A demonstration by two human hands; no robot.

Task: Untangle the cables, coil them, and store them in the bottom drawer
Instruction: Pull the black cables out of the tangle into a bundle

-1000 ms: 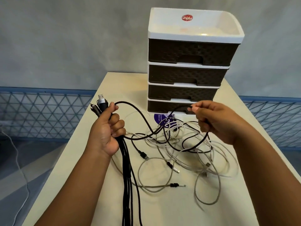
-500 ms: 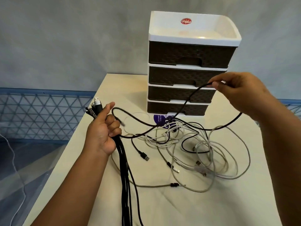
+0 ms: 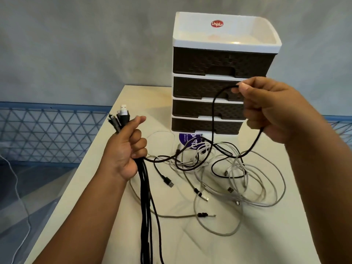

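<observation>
**Black cable lifted from the tangle, bundle held beside it**

A bundle of black cables (image 3: 145, 197) is gripped in the left hand (image 3: 123, 149), the fingers curled tight around it. The plug ends (image 3: 120, 119), one of them white and metal-tipped, are fanned out above the fist, and the braided strands are left hanging straight down past the front edge of the bench (image 3: 85, 197).

A single black cable (image 3: 214, 111), matte and woven in texture, is pinched between thumb and fingertips of the right hand (image 3: 272, 109), which is raised in front of the drawer unit. From that grip the cable is draped in two arcs: one is dropped down across the drawer fronts into the tangle, the other is looped under the palm and back to the heap.

The tangle of cables (image 3: 228, 174) is spread on the smooth cream bench just in front of the drawer unit; pale grey and white rubbery cords are mixed there with thin black ones in loose, overlapping rings, with small rectangular plugs scattered among them.

The drawer unit (image 3: 224, 77) is built of a glossy white frame with a tray-shaped top and four dark brown fronts moulded in a woven pattern. The bottom drawer (image 3: 190, 125) is seen pushed in. A round purple sticker (image 3: 187, 139) is partly hidden beneath the cords at its base.
</observation>
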